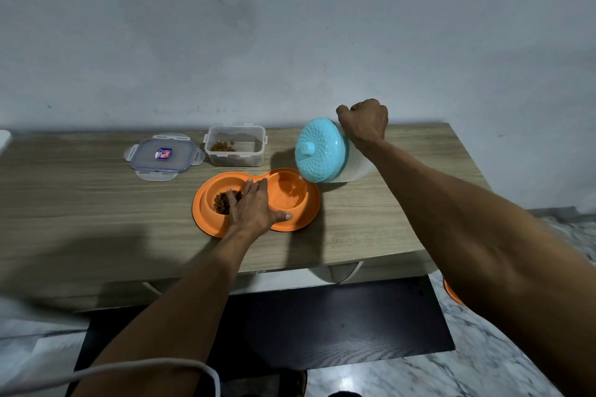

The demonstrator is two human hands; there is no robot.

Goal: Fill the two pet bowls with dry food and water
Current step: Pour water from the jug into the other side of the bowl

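Note:
An orange double pet bowl (303, 219) sits on the wooden table. Its left well holds brown dry food (222, 201); its right well (288, 195) holds water. My left hand (253, 208) rests flat on the bowl's middle, fingers straight, thumb on the front rim. My right hand (364, 119) grips the handle of a clear jug with a turquoise lid (319, 150), tipped steeply over the right well. A thin stream of water (300, 179) runs from its spout into that well.
A clear food container (235, 147) with a little kibble stands behind the bowl. Its lid (163, 155) lies to the left. The table's front edge (290, 264) is near me, with a dark mat (322, 322) on the marble floor. A white cable (129, 367) crosses bottom left.

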